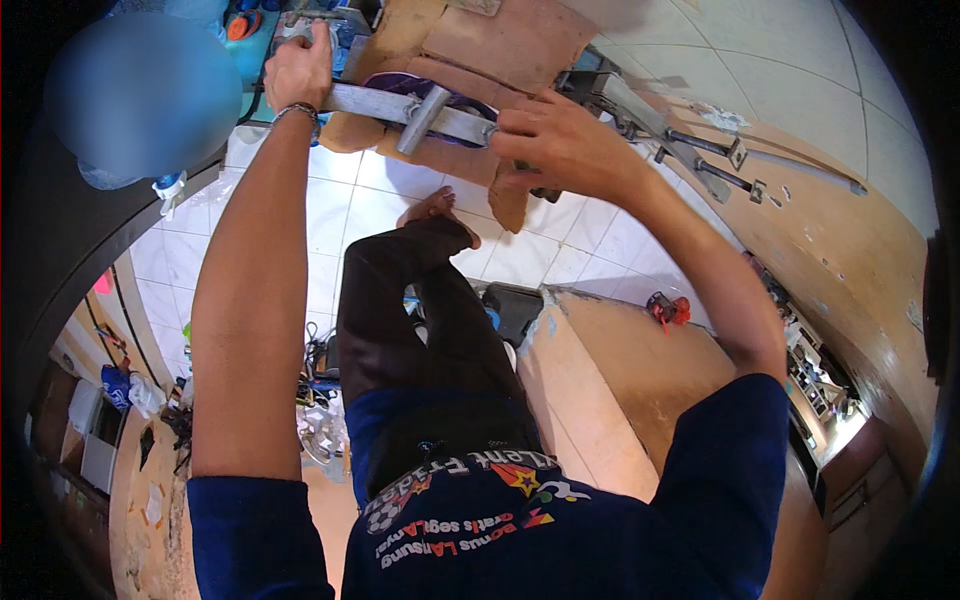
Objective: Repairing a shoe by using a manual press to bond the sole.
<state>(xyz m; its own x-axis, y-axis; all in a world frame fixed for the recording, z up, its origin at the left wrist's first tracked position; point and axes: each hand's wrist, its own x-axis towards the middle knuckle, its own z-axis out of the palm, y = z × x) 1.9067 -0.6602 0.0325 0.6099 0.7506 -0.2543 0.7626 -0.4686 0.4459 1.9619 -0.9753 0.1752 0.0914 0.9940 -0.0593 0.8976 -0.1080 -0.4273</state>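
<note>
A silver flat metal bar (365, 101) with a short round tube (425, 119) set across its middle spans the space between my two hands. At the bar's left end, my left hand (299, 73) is closed, its fingers curled and partly hidden. My right hand (565, 145) has its fingers bent around the bar's right end; the fingertips are hard to see. Beneath the bar lies a dark purple round-edged piece (465, 101) on a brown board (510, 42). A torn brown flap (508, 200) hangs below my right hand.
Metal clamps with long rods (700, 145) lie to the right on a wooden surface (840, 210). A blurred blue round shape (145, 95) stands at the left, above a small tap (170, 190). A red-and-black object (668, 310) sits lower right. White floor tiles (325, 215) show below.
</note>
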